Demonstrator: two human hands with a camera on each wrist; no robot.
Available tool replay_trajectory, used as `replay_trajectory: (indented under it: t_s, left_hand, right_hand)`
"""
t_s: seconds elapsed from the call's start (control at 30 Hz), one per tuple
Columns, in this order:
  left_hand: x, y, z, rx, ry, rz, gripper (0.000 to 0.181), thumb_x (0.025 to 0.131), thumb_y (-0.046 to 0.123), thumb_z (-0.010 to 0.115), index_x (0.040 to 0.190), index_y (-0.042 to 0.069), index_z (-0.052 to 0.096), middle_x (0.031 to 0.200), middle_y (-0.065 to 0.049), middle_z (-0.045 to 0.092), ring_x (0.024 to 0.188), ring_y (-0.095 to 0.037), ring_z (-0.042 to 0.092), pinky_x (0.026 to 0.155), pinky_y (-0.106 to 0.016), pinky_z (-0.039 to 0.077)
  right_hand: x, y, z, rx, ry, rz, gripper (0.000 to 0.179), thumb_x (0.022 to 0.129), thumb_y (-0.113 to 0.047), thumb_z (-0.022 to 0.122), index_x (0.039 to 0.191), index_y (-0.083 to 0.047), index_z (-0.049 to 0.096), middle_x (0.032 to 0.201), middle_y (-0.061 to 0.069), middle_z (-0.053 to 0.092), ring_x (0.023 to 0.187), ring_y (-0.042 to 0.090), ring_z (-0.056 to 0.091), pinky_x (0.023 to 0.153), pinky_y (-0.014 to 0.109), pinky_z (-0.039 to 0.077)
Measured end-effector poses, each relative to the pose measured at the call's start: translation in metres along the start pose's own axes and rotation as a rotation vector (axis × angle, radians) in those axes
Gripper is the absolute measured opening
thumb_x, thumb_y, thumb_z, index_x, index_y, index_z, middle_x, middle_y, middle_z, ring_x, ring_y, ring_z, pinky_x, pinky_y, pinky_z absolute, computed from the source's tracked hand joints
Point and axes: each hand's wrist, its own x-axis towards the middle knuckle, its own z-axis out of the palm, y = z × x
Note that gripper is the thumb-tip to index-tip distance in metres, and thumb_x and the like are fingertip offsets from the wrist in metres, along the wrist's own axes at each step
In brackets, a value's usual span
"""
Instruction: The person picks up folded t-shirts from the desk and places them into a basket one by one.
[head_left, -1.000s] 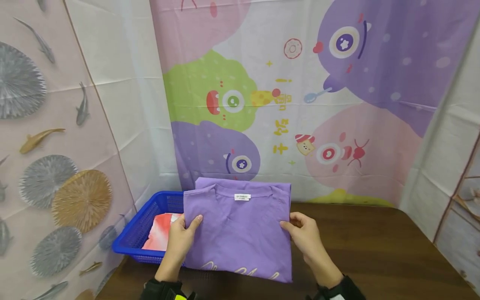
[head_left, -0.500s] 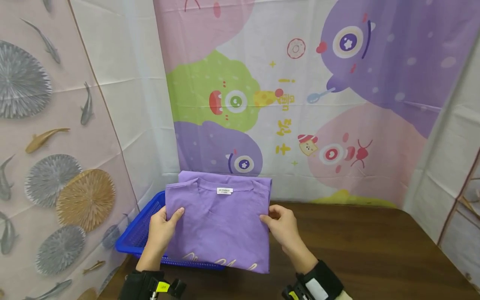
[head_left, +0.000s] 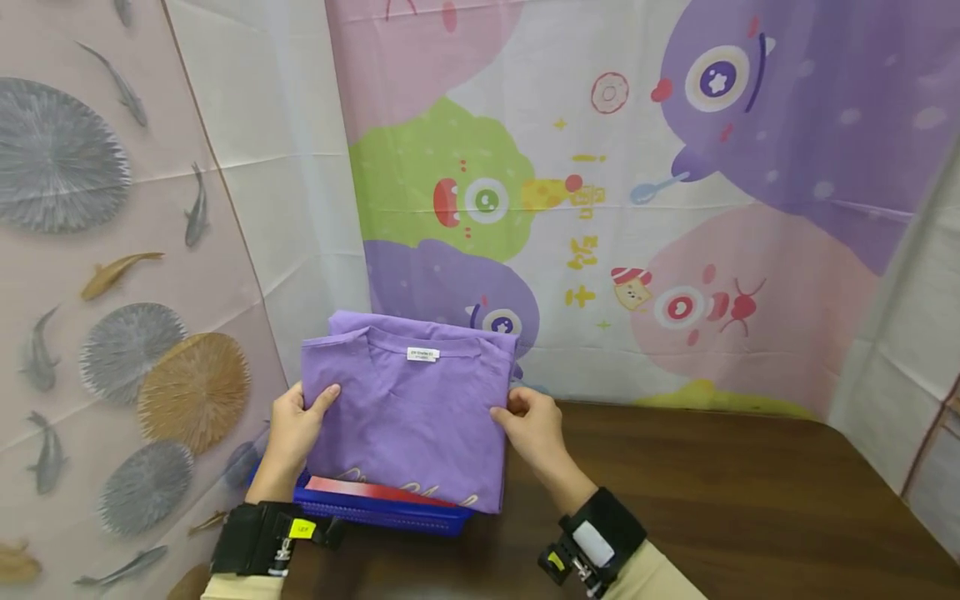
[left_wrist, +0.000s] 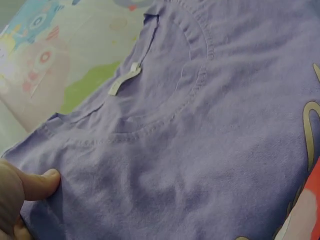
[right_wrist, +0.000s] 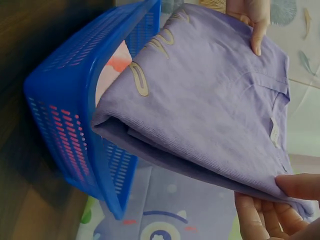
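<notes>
A folded purple T-shirt (head_left: pixel 408 408) with a white neck label and pale script lettering hangs over the blue plastic basket (head_left: pixel 390 510). My left hand (head_left: pixel 296 425) grips its left edge, thumb on the front. On the opposite edge, my right hand (head_left: pixel 534 425) pinches the layers between thumb and fingers, as the right wrist view shows with the hand (right_wrist: pixel 280 207) at the fold. Inside the basket lies a red and white cloth (right_wrist: pixel 115 67), mostly hidden behind the shirt. The shirt's lower edge is close to the basket's rim; whether they touch I cannot tell.
A dark wooden table (head_left: pixel 697 492) carries the basket at its left side and stretches away to the right. Behind it hangs a cartoon-print curtain (head_left: pixel 600 350). Another patterned curtain (head_left: pixel 52 275) closes off the left side.
Both hands have carried the folded shirt left and slightly up in the view, from partly beside the basket to above it. The grip on both edges stays the same.
</notes>
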Motion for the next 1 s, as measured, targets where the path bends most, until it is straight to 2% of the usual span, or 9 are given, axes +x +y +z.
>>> replay_trajectory:
  t_s: [0.07,0.17,0.3,0.43,0.53,0.67,0.83,1.0]
  left_hand:
    - [0.003,-0.001,-0.004,-0.020,0.014,-0.006,0.037,0.096,0.024,0.058,0.118,-0.006,0.058,0.086,0.003,0.069,0.067,0.006,0.057,0.065,-0.017,0.049]
    - [0.006,-0.004,-0.011,-0.024,0.043,-0.007,0.037,0.095,0.024,0.059,0.118,-0.006,0.058,0.084,0.007,0.068,0.066,0.007,0.056,0.064,-0.017,0.049]
    - [0.010,-0.011,-0.018,-0.001,0.072,-0.004,0.038,0.096,0.024,0.058,0.119,-0.006,0.058,0.092,-0.002,0.071,0.066,0.008,0.055,0.063,-0.016,0.048]
    - [0.014,-0.020,-0.023,0.006,0.068,-0.016,0.039,0.096,0.026,0.058,0.122,-0.004,0.057,0.094,-0.001,0.071,0.067,0.010,0.055,0.064,-0.015,0.048]
    - [0.018,-0.029,-0.024,0.009,0.066,-0.020,0.040,0.096,0.027,0.057,0.123,-0.003,0.056,0.098,-0.004,0.071,0.069,0.011,0.055,0.066,-0.015,0.048]
    - [0.020,-0.046,-0.022,0.024,0.067,-0.026,0.038,0.096,0.025,0.057,0.122,-0.003,0.057,0.107,-0.014,0.070,0.070,0.011,0.054,0.067,-0.014,0.048]
    - [0.017,-0.063,-0.020,0.045,0.055,-0.050,0.036,0.096,0.022,0.058,0.120,-0.005,0.058,0.105,-0.015,0.071,0.069,0.010,0.054,0.067,-0.014,0.047]
    - [0.013,-0.076,-0.020,0.091,0.017,-0.061,0.038,0.096,0.022,0.058,0.119,-0.008,0.057,0.112,-0.023,0.068,0.072,0.010,0.051,0.068,-0.013,0.044]
  right_hand:
    - [0.002,-0.002,0.006,0.011,0.005,-0.010,0.013,0.075,-0.005,0.073,0.082,0.004,0.068,0.081,0.020,0.071,0.068,0.014,0.063,0.063,0.023,0.049]
    - [0.005,-0.005,0.015,0.025,0.005,-0.025,0.012,0.075,-0.003,0.072,0.083,0.006,0.069,0.082,0.021,0.071,0.070,0.020,0.067,0.064,0.025,0.052]
    - [0.006,-0.006,0.028,0.022,0.006,-0.029,0.012,0.076,-0.004,0.073,0.083,0.005,0.068,0.083,0.021,0.072,0.073,0.025,0.069,0.066,0.028,0.053]
    - [0.007,-0.003,0.039,0.014,0.020,-0.036,0.011,0.077,-0.005,0.073,0.082,0.003,0.068,0.082,0.019,0.072,0.074,0.024,0.067,0.067,0.028,0.052]
    - [0.008,0.003,0.047,0.001,0.033,-0.057,0.011,0.076,-0.005,0.074,0.082,0.002,0.068,0.081,0.017,0.071,0.073,0.023,0.065,0.067,0.028,0.051]
    - [0.008,0.013,0.057,-0.025,0.032,-0.059,0.011,0.076,-0.006,0.075,0.083,0.001,0.069,0.080,0.015,0.071,0.073,0.021,0.063,0.067,0.027,0.049]
    - [0.003,0.026,0.068,-0.044,0.005,-0.031,0.010,0.076,-0.005,0.074,0.083,0.001,0.070,0.080,0.015,0.072,0.075,0.021,0.064,0.068,0.028,0.050]
    - [-0.003,0.037,0.075,-0.049,-0.009,-0.009,0.010,0.076,-0.004,0.073,0.082,0.003,0.069,0.079,0.016,0.071,0.073,0.021,0.063,0.067,0.030,0.051]
